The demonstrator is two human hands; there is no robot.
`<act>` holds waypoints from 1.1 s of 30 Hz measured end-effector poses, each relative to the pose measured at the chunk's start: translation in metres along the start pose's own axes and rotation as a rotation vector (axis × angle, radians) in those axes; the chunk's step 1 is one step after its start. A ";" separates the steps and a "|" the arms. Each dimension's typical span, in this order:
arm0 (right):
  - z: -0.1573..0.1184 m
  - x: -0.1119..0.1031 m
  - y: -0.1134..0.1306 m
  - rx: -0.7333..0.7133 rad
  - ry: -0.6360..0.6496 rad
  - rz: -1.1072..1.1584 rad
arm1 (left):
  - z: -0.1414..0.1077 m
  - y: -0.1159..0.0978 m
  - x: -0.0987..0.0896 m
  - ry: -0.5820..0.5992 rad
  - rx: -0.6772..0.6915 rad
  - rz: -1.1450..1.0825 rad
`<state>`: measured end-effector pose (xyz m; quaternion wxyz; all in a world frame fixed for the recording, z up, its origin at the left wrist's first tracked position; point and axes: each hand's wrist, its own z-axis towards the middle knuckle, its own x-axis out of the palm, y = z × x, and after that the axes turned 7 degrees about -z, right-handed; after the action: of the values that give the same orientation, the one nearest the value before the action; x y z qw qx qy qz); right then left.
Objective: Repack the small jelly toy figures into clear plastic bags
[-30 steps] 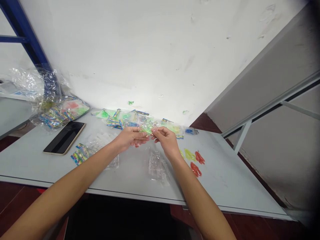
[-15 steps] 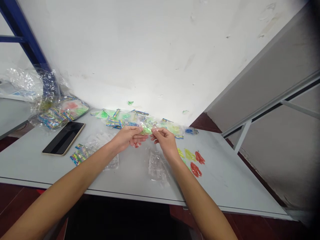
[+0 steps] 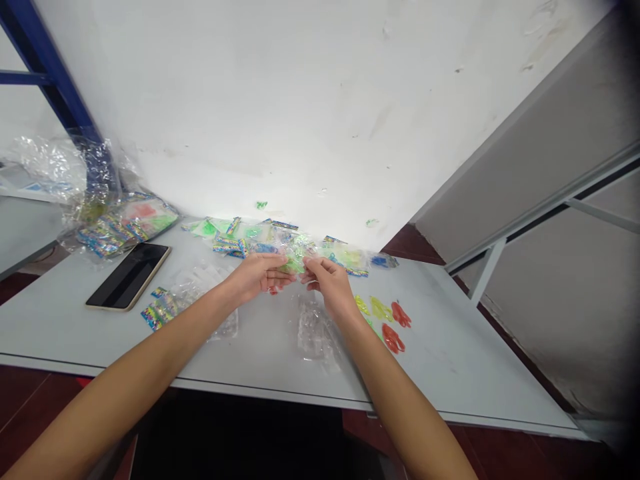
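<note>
Both my hands are raised over the middle of the table, holding a small clear plastic bag (image 3: 294,262) with something green in it. My left hand (image 3: 260,275) pinches the bag's left side between thumb and fingers. On its right side, the thumb and fingers of my right hand (image 3: 325,275) are closed on the plastic. A bit of red (image 3: 273,291) shows just below my left fingers. Behind the hands lies a row of packets (image 3: 230,243) with bright printed headers and green, yellow and blue contents. Clear plastic packaging (image 3: 315,330) lies below my right hand.
Left on the table are a phone (image 3: 129,277), printed header strips (image 3: 159,310), clear bags (image 3: 200,287) and a pile of filled packets (image 3: 127,227). To the right lie red rubbery pieces (image 3: 393,339) and yellow ones (image 3: 381,309). A white wall (image 3: 300,100) rises behind the table.
My hands stay in nearly the same place. The bag between them has shifted slightly, and the fingers have moved a little on it.
</note>
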<state>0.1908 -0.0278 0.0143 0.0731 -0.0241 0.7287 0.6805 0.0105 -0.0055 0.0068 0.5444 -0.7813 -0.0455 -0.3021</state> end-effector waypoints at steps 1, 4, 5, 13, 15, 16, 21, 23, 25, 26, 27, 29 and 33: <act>0.000 0.000 0.000 -0.001 -0.017 0.005 | 0.000 0.001 0.000 0.000 -0.002 0.007; 0.000 0.000 0.001 -0.050 -0.078 0.033 | 0.000 0.001 0.002 -0.019 -0.031 0.012; 0.000 -0.001 0.001 -0.079 -0.101 0.049 | 0.000 0.001 0.003 -0.027 -0.047 0.008; 0.003 -0.002 -0.002 -0.247 -0.116 0.100 | -0.001 0.001 0.005 -0.068 -0.041 -0.032; 0.003 -0.002 -0.003 -0.246 -0.092 0.092 | 0.000 0.002 0.003 -0.063 -0.040 -0.012; 0.003 -0.002 -0.004 -0.246 -0.088 0.086 | 0.001 0.002 0.002 -0.065 -0.048 -0.008; 0.004 -0.003 -0.005 -0.236 -0.056 0.098 | 0.003 -0.001 0.000 -0.046 -0.093 -0.038; 0.003 -0.004 -0.005 -0.215 -0.042 0.117 | 0.003 -0.003 0.000 -0.037 -0.100 -0.066; 0.002 -0.004 -0.004 -0.223 -0.022 0.111 | 0.001 -0.005 0.002 -0.054 -0.105 -0.107; 0.002 -0.004 -0.003 -0.239 -0.007 0.093 | 0.001 -0.006 0.003 -0.066 -0.103 -0.125; 0.001 -0.005 -0.003 -0.259 0.008 0.070 | 0.000 -0.006 0.004 -0.075 -0.097 -0.138; 0.000 -0.004 -0.002 -0.294 0.030 0.015 | -0.002 -0.007 0.005 -0.081 -0.078 -0.143; -0.002 -0.003 -0.002 -0.313 0.049 -0.080 | -0.002 -0.007 0.005 -0.085 -0.090 -0.122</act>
<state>0.1937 -0.0298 0.0133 0.0777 -0.0806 0.6138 0.7815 0.0110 -0.0060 0.0162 0.4870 -0.8128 -0.1023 -0.3028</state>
